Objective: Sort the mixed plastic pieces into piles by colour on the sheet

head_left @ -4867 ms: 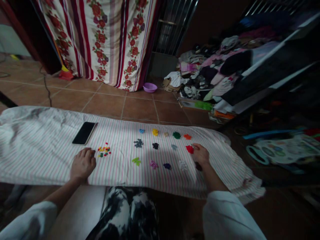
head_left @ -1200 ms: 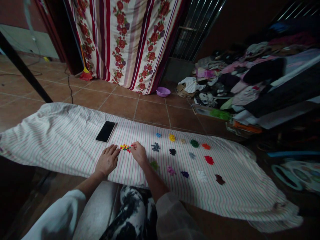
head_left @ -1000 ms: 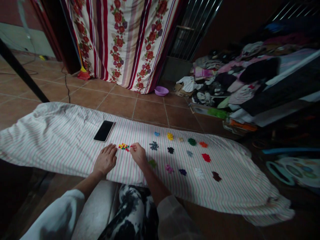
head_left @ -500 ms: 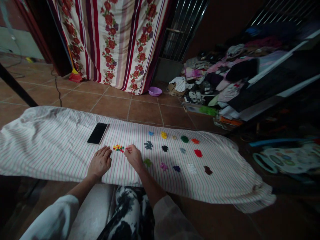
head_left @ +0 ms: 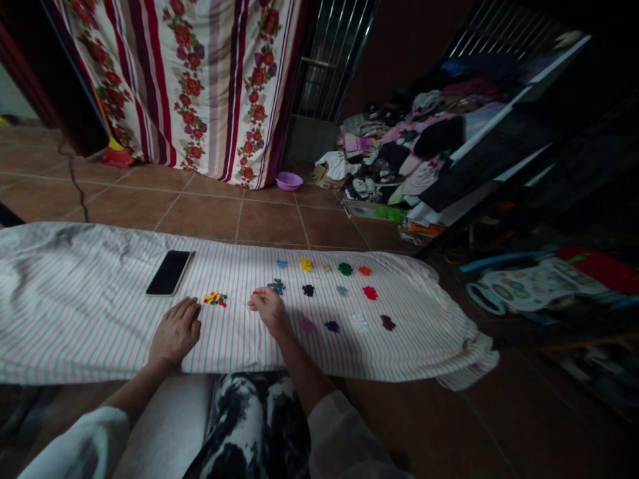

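Note:
My left hand (head_left: 176, 330) lies flat on the striped cloth (head_left: 114, 319), fingers loosely stretched, just left of a mixed pile of small red, yellow and green pieces (head_left: 215, 299). My right hand (head_left: 268, 309) is pinched around a small red piece (head_left: 255, 293), to the right of that pile. Beyond its fingers sits a dark grey pile (head_left: 277, 287). Sorted by colour, other small piles spread rightward, among them a black pile (head_left: 308, 291), a red pile (head_left: 370, 293) and a yellow pile (head_left: 306, 265). The light green pile is hidden by my right hand or forearm.
A phone (head_left: 169, 273) with a dark screen lies behind my left hand. Past the cloth, a purple basin (head_left: 289, 181) stands on the tiled floor by a floral curtain (head_left: 219, 93). Heaped clothes (head_left: 399, 146) fill the back right.
My right hand has moved right, away from the mixed pile, with the red piece in its pinch. My left hand stays down beside the pile. The camera view has swung right.

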`<state>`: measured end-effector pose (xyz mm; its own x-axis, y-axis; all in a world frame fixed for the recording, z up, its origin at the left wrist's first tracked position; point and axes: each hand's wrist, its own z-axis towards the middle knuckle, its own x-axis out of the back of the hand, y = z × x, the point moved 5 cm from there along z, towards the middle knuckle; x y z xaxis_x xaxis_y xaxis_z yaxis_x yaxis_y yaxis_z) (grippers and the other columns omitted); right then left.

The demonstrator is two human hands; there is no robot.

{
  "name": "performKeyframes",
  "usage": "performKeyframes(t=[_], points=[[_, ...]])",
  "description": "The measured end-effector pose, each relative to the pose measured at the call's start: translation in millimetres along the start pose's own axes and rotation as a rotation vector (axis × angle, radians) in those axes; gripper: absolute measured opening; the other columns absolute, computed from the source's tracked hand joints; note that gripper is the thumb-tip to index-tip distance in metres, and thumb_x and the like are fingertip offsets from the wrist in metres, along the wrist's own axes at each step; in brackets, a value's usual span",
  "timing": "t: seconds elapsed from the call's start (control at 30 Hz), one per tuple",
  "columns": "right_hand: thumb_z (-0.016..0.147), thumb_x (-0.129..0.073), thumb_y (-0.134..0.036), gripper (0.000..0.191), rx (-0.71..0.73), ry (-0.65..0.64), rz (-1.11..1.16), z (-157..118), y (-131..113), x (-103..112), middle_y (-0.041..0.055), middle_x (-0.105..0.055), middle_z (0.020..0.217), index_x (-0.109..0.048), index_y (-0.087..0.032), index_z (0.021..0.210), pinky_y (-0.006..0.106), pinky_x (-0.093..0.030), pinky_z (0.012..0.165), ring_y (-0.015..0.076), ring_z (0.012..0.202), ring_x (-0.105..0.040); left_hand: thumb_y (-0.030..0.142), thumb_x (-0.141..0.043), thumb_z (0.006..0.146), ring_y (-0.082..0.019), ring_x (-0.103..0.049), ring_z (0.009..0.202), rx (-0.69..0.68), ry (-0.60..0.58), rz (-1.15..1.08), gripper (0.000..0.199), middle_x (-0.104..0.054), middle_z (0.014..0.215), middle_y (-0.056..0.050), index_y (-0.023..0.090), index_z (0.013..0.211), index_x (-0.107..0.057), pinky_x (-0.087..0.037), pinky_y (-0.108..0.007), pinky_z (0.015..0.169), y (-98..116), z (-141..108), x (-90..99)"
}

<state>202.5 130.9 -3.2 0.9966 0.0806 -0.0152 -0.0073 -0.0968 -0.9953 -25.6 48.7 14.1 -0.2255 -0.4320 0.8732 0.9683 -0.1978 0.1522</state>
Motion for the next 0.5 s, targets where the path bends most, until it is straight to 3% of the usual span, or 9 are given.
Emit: performKeyframes(t=[0.2,0.5], points=[[0.069,-0.063,-0.038,0.024,0.013,0.150,0.047,-6.7,-9.3,46.5,-0.0002,-0.068,0.067,-0.058,-0.020,0.084,0.029,-0.057,0.061,0.0170,0.063,-0.069,0.024,-0.038,0.084,-0.027,-0.055,0.122,0.011,-0.020,-0.008,0.036,-0.065,0.122,-0.013,0.016,0.108,-0.063,-0.046,-0.045,0.101,0.3,1.0,2.0],[0.071,-0.057,-0.036,0.019,0.045,0.256,-0.110,-14.4,-12.3,109.1,0.0002,-0.069,0.071,-0.057,-0.022,0.085,0.029,-0.057,0.061,0.0172,0.066,-0.069,0.028,-0.037,0.084,-0.028,-0.056,0.122,0.003,-0.064,0.014,0.039,-0.065,0.123,-0.014,0.014,0.109,-0.063,-0.047,-0.046,0.100,-0.3,0.7,2.3]])
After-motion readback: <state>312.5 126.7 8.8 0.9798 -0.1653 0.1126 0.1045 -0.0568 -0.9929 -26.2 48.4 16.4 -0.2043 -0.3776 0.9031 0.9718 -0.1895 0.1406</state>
